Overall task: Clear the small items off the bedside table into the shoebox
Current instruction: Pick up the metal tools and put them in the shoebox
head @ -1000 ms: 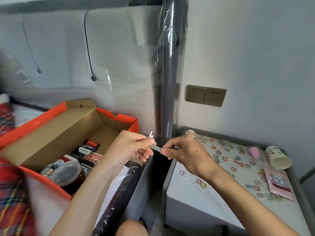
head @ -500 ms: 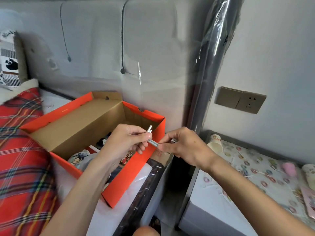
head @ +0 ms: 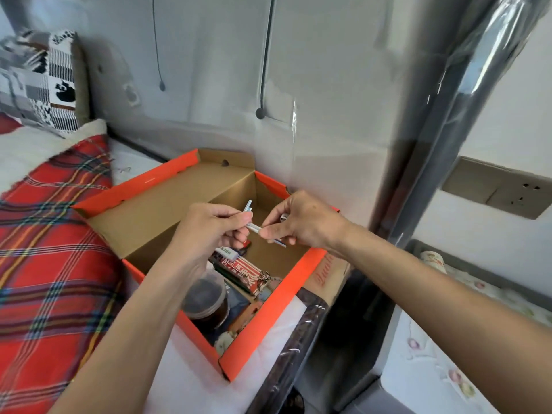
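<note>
the left hand (head: 209, 231) and right hand (head: 304, 224) were close together over the open shoebox (head: 268, 306), each pinching the slim silvery sticks (head: 253, 226) between thumb and fingertips. they looked like pens, though how many could not be told. the sticks hung above the box's bare cardboard floor, not yet let go.

they seemed light, stiff and smooth, so likely to roll or slip. a pinch near the middle looked safer than one at the tips.

the box was glossy orange outside and matte brown inside. it sat on the bed beside a red plaid blanket (head: 53, 249). it already held a round lidded jar (head: 206, 297) and flat printed packets (head: 239, 268). on the worktop (head: 418, 369), under a flowered cloth, a paper cup (head: 433, 259) lay on its side.
</note>
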`<state>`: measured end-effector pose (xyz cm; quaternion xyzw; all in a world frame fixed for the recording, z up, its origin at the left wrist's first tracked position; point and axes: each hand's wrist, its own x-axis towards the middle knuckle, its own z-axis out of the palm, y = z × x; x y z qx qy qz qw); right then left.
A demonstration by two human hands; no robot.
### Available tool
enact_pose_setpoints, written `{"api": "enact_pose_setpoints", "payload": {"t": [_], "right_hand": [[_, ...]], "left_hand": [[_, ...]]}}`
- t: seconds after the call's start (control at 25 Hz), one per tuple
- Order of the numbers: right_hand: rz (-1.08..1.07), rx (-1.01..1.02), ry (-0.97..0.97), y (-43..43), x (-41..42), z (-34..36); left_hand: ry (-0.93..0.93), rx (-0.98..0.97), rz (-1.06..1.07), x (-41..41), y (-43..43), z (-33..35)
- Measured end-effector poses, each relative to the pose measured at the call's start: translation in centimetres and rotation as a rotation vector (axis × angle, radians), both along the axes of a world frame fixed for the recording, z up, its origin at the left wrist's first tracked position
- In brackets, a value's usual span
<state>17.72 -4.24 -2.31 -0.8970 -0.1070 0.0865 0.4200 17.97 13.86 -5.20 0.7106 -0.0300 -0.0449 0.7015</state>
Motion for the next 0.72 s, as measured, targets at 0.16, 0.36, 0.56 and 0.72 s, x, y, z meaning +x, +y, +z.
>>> {"api": "enact_pose_setpoints", "payload": {"t": [0.16, 0.36, 0.56, 0.72], "right_hand": [[0.091, -0.152, 0.005, 2.5, 4.3, -0.9], [0.011, -0.205, 0.064, 3.4, 10.2, -4.7], [-0.030, -0.389, 0.235, 3.8, 14.3, -9.6], [-0.060, -0.472, 0.231, 5.2, 16.0, -11.6]], "left_hand": [[0.015, 0.005, 0.061, 2.8, 1.7, -1.2], [-0.131, 0.495, 0.260, 5.3, 5.1, -4.4], [-0.381, 1.055, 0.470, 3.8, 7.9, -7.6], [-0.361, 1.005, 0.449, 4.3, 7.9, -7.8]]}}
